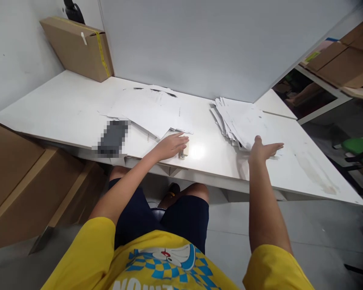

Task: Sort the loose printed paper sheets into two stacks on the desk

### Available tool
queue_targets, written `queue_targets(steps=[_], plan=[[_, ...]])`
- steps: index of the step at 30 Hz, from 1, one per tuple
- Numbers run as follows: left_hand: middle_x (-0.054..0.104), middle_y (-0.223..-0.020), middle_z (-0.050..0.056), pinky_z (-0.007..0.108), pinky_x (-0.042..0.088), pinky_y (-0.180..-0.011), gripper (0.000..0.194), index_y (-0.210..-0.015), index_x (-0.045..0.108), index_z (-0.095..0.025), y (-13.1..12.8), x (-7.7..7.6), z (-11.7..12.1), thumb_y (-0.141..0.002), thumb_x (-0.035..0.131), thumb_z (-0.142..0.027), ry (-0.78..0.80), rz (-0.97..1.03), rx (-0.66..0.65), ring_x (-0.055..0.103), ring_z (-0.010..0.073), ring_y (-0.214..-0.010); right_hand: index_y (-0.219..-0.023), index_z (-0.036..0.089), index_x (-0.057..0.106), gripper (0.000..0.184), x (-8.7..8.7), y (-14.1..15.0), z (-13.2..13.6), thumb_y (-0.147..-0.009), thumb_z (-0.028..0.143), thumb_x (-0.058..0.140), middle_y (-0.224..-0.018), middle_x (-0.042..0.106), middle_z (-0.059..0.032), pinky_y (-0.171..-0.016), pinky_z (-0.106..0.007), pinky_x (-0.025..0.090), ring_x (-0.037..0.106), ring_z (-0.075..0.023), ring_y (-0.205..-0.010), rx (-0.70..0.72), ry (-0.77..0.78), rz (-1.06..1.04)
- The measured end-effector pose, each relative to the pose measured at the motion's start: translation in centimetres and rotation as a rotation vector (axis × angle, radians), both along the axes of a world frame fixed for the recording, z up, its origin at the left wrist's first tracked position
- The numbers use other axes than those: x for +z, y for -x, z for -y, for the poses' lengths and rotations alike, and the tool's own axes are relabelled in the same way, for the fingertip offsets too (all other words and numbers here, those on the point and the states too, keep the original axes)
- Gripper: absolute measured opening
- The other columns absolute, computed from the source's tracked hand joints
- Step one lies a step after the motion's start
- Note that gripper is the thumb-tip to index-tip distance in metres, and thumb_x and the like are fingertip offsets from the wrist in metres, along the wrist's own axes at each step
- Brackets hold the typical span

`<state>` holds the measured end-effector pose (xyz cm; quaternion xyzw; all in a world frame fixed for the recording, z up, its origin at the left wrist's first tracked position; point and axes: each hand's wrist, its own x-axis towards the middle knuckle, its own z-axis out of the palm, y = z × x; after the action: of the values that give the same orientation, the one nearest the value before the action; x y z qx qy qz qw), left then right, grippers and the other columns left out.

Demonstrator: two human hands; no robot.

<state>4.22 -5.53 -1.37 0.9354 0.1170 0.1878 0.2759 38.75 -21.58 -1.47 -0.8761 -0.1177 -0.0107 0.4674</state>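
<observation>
My left hand (172,146) lies palm down near the table's front edge, its fingers stretched out. Its fingertips reach over a small cream-coloured object (186,148) with a shiny metal end; whether they touch it I cannot tell. My right hand (261,150) is at the near edge of a stack of white papers (240,121), thumb raised and fingers extended, with nothing gripped. The stack's left side is uneven and fanned. More loose white sheets (148,108) are spread left of centre, close to my left hand.
A blurred-out dark rectangular thing (113,137) lies near the front edge of the white table (48,104). A taped cardboard box (78,50) stands at the back left, against the partition (181,44). Large cartons (33,189) are below left; a green chair (359,151) is at right.
</observation>
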Motion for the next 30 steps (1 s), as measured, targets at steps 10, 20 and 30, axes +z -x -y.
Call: queue_targets(steps=[10,20,30], plan=[[0.058,-0.145,0.014,0.055,0.026,-0.125,0.045,-0.137,0.059,-0.013,2.0,0.2,-0.7,-0.096,0.046,-0.028,-0.400,0.101,0.153,0.037,0.0308,-0.148,-0.149,0.009,0.039,0.060,-2.3,1.3,0.9,-0.096,0.036,0.037,-0.164,0.028,-0.0193,-0.126,-0.046,0.012,0.015,-0.0280,-0.156,-0.052,0.025,0.022],[0.058,-0.145,0.007,0.047,0.033,-0.121,0.056,-0.142,0.057,-0.021,6.9,2.9,-9.8,-0.093,0.032,-0.009,-0.522,-0.316,0.129,0.045,0.0223,-0.143,-0.150,0.010,0.039,0.060,-2.3,1.6,1.2,-0.099,0.041,0.036,-0.167,0.019,-0.0179,-0.127,-0.042,0.012,0.006,-0.0243,-0.158,0.062,-0.054,0.143],[0.074,-0.104,0.005,0.035,0.054,-0.100,0.023,-0.102,0.073,-0.019,6.2,4.8,-11.3,-0.095,0.059,-0.037,-0.079,0.543,0.606,0.069,0.0239,-0.111,-0.136,0.009,0.055,0.054,-4.3,0.4,0.7,-0.096,0.040,0.036,-0.154,0.044,-0.0211,-0.123,-0.051,0.023,0.027,-0.0298,-0.152,0.108,-0.113,0.270]])
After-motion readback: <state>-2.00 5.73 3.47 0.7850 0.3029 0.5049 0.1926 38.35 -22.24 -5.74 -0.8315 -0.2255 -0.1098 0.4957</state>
